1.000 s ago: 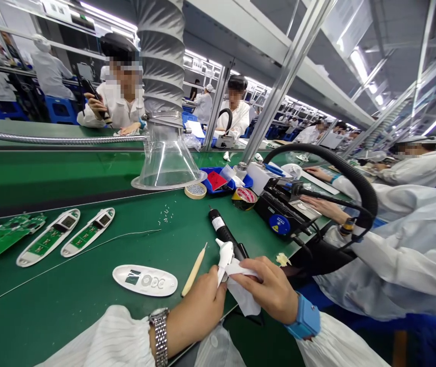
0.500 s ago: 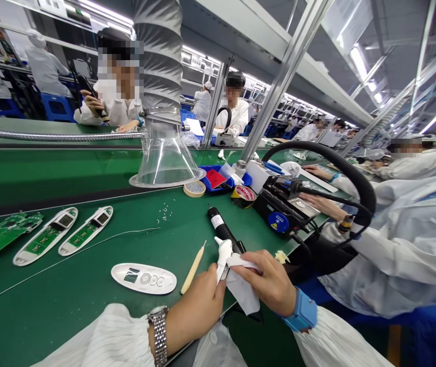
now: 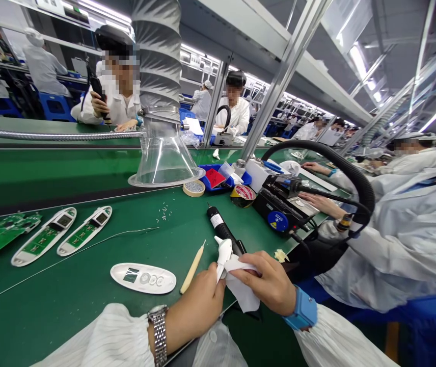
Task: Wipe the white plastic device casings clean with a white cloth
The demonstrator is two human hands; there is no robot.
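My left hand (image 3: 200, 300), with a metal watch at its wrist, is closed around a small white plastic part (image 3: 224, 251) with a pointed tip. In my right hand (image 3: 270, 283), a thin white wipe (image 3: 247, 294) is pinched between thumb and fingers and touches the part's side. The lower end of the part is hidden by my fingers. Just beyond both hands lies a black electric screwdriver (image 3: 218, 223). To the left rest a pointed tool with a tan handle (image 3: 192, 270) and a white oval remote-control shell (image 3: 143, 278) with a small display window.
Two open shells with circuit boards (image 3: 46, 237) and green boards (image 3: 7, 232) lie left. Loose small pins (image 3: 164, 211) lie below a clear extraction hood (image 3: 166, 163). Tape (image 3: 243, 195), a blue bin (image 3: 218, 178) and a black machine (image 3: 279, 209) stand behind; a co-worker's arm (image 3: 328, 206) is right.
The wipe and my right fingers have shifted slightly left along the white part. My left hand stays in place. Across the bench, a person's hand with a black tool has moved slightly.
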